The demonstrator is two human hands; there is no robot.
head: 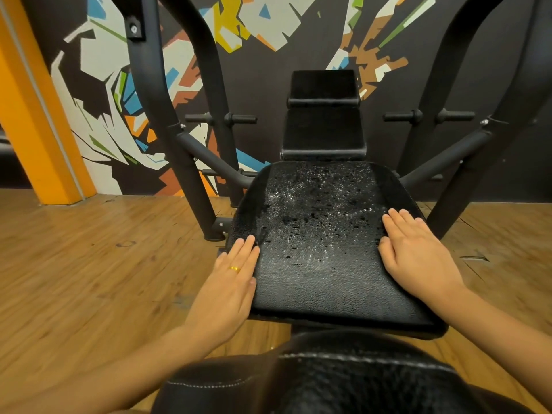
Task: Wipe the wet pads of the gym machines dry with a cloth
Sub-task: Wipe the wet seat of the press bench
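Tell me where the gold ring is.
In the head view, the gold ring sits on a finger of the left hand, flat on the left edge of the wet seat pad.

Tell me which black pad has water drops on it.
The wide seat pad, with the left hand and right hand flat on its edges: beads glisten across it. The upright back pad behind shows none.

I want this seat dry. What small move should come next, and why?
Probably lift the right hand and fetch a cloth: droplets cover the seat pad, both it and the left hand lie flat and empty on its edges, and no cloth is in view.
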